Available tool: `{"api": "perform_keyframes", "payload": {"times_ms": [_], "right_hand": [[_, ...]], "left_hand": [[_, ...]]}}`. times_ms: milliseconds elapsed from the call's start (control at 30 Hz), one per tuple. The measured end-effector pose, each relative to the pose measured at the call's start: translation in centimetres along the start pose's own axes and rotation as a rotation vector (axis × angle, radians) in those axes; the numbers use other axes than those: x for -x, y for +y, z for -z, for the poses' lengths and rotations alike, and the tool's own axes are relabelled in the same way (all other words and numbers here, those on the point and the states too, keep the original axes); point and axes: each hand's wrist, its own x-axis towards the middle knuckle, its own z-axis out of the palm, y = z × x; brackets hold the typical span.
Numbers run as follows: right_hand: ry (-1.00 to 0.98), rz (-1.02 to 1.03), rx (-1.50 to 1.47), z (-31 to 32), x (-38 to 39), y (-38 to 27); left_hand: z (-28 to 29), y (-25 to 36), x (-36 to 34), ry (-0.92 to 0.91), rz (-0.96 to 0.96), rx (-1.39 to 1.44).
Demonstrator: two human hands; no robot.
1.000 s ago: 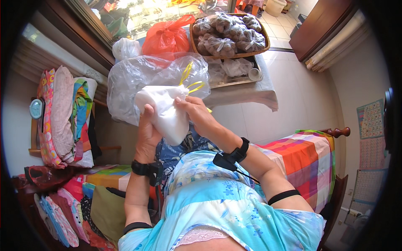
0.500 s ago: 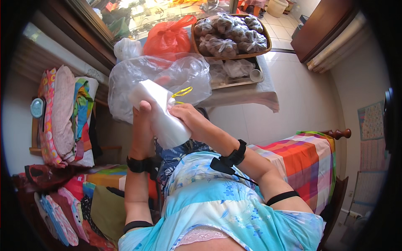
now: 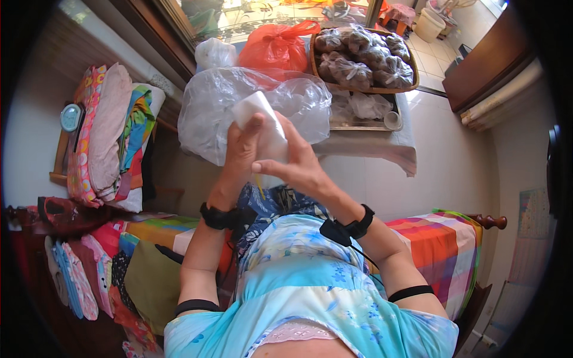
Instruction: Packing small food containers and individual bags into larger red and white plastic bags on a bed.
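Observation:
Between my hands is a smooth white plastic roll (image 3: pixel 271 132), tilted, its top end showing above the fingers. My left hand (image 3: pixel 243 146) is wrapped round its left side. On the right side, my right hand (image 3: pixel 297 156) grips it, with the thumb pointing left across the lower part. A thin yellow tie (image 3: pixel 259 186) hangs below the hands. Just beyond, a large clear plastic bag (image 3: pixel 206 113) lies puffed up on the table. Parts of the roll are hidden behind my fingers.
On the cloth-covered table (image 3: pixel 382 144) are a knotted red bag (image 3: pixel 271 51), a small white bag (image 3: pixel 216 55), a basket (image 3: pixel 364 88) of dark-filled bags, and a tray with a cup (image 3: pixel 393 121). Folded cloths (image 3: pixel 104 125) hang at left; a checked cloth (image 3: pixel 430 244) lies at right.
The white roll has turned more upright. My right hand has shifted to its right side, its thumb now spread lower down. The yellow tie has gone from the roll's upper right to below it.

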Motion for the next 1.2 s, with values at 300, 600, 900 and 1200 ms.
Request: {"api": "perform_keyframes", "payload": {"times_ms": [300, 600, 900, 1200], "right_hand": [[-0.049, -0.330, -0.508, 2.1, -0.3, -0.4], [0.048, 0.082, 0.333, 0.3, 0.1, 1.5], [0.147, 0.170, 0.429, -0.9, 0.2, 3.7], [-0.018, -0.241, -0.362, 1.9, 0.2, 2.4]], "left_hand": [[2.3, -0.3, 0.0, -0.295, 0.201, 0.230], [2.8, -2.3, -0.3, 0.056, 0.134, -0.153], [2.3, -3.9, -0.2, 0.127, 0.053, -0.110], [3.5, -2.0, 0.1, -0.144, 0.150, 0.027]]}}
